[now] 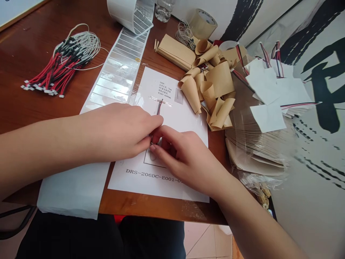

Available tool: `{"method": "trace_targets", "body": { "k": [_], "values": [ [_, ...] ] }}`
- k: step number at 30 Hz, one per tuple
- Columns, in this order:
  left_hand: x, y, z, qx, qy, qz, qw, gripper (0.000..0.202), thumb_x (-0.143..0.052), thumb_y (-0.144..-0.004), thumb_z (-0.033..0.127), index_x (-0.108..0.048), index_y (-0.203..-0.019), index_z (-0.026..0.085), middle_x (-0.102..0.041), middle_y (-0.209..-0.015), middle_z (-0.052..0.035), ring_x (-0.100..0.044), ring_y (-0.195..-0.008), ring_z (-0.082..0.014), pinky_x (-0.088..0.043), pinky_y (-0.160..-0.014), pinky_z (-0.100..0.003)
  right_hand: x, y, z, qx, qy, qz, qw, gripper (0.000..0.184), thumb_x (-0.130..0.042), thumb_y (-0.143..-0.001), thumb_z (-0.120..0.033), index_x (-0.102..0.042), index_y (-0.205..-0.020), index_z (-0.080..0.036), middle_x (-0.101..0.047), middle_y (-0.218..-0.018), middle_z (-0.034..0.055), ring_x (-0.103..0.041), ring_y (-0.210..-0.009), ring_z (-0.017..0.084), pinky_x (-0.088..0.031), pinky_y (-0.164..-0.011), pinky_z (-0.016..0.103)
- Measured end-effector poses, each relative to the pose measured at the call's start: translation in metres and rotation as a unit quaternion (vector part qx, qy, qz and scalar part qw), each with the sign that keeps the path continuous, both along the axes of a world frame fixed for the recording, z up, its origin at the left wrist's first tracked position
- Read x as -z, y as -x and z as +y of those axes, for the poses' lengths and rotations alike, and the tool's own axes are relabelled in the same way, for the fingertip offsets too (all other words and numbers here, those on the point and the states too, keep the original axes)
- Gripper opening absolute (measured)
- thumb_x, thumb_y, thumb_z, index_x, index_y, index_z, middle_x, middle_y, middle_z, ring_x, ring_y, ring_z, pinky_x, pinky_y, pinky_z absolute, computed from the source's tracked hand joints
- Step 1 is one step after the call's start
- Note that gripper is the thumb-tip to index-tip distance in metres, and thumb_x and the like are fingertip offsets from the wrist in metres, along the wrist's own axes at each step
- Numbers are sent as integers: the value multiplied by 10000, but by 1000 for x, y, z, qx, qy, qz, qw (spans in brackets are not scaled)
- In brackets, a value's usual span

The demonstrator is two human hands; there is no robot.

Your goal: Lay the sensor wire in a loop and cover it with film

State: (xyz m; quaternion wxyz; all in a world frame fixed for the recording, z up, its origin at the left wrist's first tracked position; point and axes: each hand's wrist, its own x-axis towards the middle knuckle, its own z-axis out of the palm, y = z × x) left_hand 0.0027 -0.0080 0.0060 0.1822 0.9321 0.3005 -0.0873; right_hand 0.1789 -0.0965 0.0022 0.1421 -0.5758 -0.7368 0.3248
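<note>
A printed white sheet (129, 183) lies before me, and a short dark-and-red wire (159, 108) runs down it from a strip of clear tape (168, 104). My left hand (129, 129) is closed over the wire, thumb and fingertips pressed together. From the right, my right hand (183, 151) pinches at the same wire, its fingertips meeting those of the left over the drawn rectangle. Between the two hands the lower part of the wire is mostly hidden. Part of a thin loop shows below the right fingertips.
Bundled red, black and white wires (64, 61) lie at the left. A strip of silver labels (107, 81) runs beside the sheet from a roll (121, 14). Rolled brown papers (215, 90), a tape roll (203, 23) and a paper stack with wired white slips (261, 154) stand right.
</note>
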Motion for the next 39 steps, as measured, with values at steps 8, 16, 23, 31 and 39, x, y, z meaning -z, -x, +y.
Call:
{"method": "trace_targets", "body": {
  "k": [8,16,23,31,39],
  "values": [
    [-1,-1,-1,-2,-1,20,1000,127,-457,-904,358,-541,-928,266,-672,-845,-59,-579,-670,-232,-356,-592,-356,-3,1,-4,-10,-5,-21,1000,25,-538,-966,-194,-538,-944,-205,-522,-640,-64,-425,-558,115,-313,-602,268],
    [-2,-3,-1,-2,-8,31,999,175,-454,-900,377,-571,-967,267,-666,-843,-62,-576,-666,-242,-357,-587,-360,-1,1,-3,-9,-1,-26,1000,47,-534,-966,-194,-517,-925,-210,-512,-635,-63,-416,-555,117,-308,-592,269],
    [2,2,2,2,-2,3,1000,193,-433,-895,409,-563,-946,276,-669,-825,-56,-564,-638,-235,-343,-573,-351,-1,0,-3,-10,-9,-21,1000,36,-547,-961,-188,-542,-931,-207,-534,-634,-64,-437,-555,116,-322,-600,267],
    [0,-2,1,-1,-7,12,1000,162,-463,-891,389,-568,-923,269,-681,-818,-55,-565,-634,-221,-338,-563,-344,-1,-1,-3,-7,-5,-14,1000,42,-552,-967,-193,-548,-929,-211,-535,-621,-70,-447,-551,114,-328,-603,261],
    [2,1,5,-2,5,-9,1000,153,-495,-877,403,-563,-852,268,-702,-793,-55,-585,-611,-220,-342,-527,-340,-4,1,0,-2,15,-6,1000,66,-544,-985,-231,-538,-923,-212,-527,-625,-69,-438,-562,117,-318,-610,268]
  ]
}}
